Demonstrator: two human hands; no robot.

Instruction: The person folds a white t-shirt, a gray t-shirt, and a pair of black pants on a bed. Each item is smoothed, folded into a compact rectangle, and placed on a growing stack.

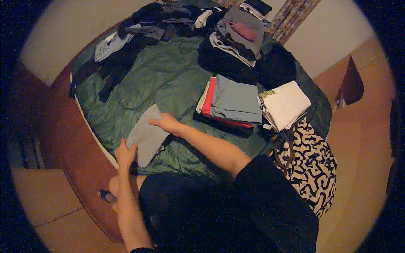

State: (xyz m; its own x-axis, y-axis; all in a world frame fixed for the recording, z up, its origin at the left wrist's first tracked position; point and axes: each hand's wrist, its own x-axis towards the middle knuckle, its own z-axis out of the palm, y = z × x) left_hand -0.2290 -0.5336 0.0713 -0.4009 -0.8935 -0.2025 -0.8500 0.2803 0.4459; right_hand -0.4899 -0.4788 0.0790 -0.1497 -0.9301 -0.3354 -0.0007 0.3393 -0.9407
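Both of my hands hold a folded light grey cloth (147, 137) over the near left part of a green bedcover (164, 69). My left hand (126, 152) grips its lower left edge. My right hand (164, 123) has its upper right edge between thumb and fingers. To the right of the cloth lies a stack of folded clothes with a grey-blue garment (235, 98) on top and a red one (207, 101) beneath. Beside that stack rests another, topped by a folded white garment (286, 104) with yellowish lettering.
Dark clothes (158, 19) lie loosely along the far edge, with a light blue garment (112, 47) at the left. A taller pile of folded clothes (237, 38) stands at the back right. A black-and-cream patterned bag (313, 167) sits at the near right.
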